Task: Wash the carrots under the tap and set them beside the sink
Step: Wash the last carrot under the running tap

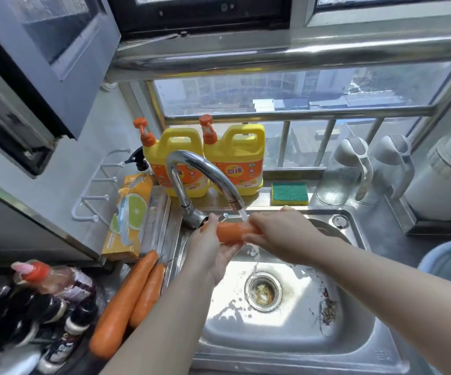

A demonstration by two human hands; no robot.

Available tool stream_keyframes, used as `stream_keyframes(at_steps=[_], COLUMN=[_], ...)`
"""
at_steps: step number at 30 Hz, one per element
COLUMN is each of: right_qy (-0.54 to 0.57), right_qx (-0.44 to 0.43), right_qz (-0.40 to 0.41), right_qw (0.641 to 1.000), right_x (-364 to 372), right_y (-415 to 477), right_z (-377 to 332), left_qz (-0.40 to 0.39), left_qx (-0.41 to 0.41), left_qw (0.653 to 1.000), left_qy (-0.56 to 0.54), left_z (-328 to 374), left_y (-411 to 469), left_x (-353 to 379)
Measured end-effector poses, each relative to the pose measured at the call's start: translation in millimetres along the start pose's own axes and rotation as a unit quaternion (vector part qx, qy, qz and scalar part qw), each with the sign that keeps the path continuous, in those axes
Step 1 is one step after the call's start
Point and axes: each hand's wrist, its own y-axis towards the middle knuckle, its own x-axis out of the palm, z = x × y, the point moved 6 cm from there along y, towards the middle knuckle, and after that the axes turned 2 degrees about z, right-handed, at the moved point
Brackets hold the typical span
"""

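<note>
I'm holding the carrot (231, 231) under the tap (200, 169) — left hand (213, 251) curling beneath, right hand (275, 231) wrapping over — rinsing it.

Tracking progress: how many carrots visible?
3: held carrot under the tap, in left hand and right hand; longer carrot and shorter carrot on the counter left of the sink. Others may be hidden.

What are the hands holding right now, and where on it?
One carrot, held under the tap stream: the left hand grips its left end, the right hand wraps its right end; the middle shows between them.
</note>
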Motion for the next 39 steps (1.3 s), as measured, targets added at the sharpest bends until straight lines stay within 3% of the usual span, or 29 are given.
stream_keyframes(at_steps=[4, 9, 12, 15, 19, 25, 28, 30, 32, 35, 39], right_qy=[0.016, 0.279, 0.205, 0.062, 0.199, 0.389, 0.32, 0.2, 0.145, 0.224, 0.385], right_qx=[0.069, 0.081, 0.076, 0.074, 0.056, 0.085, 0.052, 0.064, 0.102, 0.14, 0.115], right_qz=[-0.003, -0.106, -0.099, -0.016, -0.051, -0.131, -0.114, -0.065, 0.005, 0.039, -0.034], right_qw=[0.998, 0.951, 0.971, 0.995, 0.977, 0.908, 0.939, 0.975, 0.984, 0.964, 0.915], right_x=[7.4, 16.3, 16.1, 11.8, 12.9, 19.0, 14.7, 11.1, 5.7, 6.5, 20.4], right_y=[3.4, 7.1, 5.3, 5.2, 6.2, 7.5, 9.2, 11.5, 12.4, 13.7, 10.4], right_z=[6.9, 16.5, 11.7, 1.8, -1.9, 7.3, 4.4, 8.4, 19.0, 35.8, 34.1], left_qz=[-0.022, -0.032, -0.025, -0.018, -0.012, -0.022, -0.006, 0.0, 0.003, -0.003, -0.001], left_qx=[0.013, 0.01, 0.007, 0.016, 0.007, 0.023, 0.028, 0.021, 0.013, 0.016, 0.013], left_qw=[0.999, 0.999, 0.999, 0.999, 0.996, 0.995, 0.996, 0.998, 0.999, 0.999, 0.998], left_qy=[0.023, 0.033, 0.02, 0.041, 0.087, 0.1, 0.082, 0.062, 0.042, 0.045, 0.069], left_z=[-2.6, -1.6, -4.5, -8.3, -6.7, -4.5, -1.1, 1.2, 2.9, 6.5, 2.4], left_y=[-3.8, -0.9, -2.8, -3.1, 1.8, 3.1, 5.5, 4.6, 4.1, 3.5, 3.3], left_x=[6.0, 2.5, 2.9, 5.1, 0.1, -5.8, -7.5, -7.2, -7.0, -6.1, -14.4])
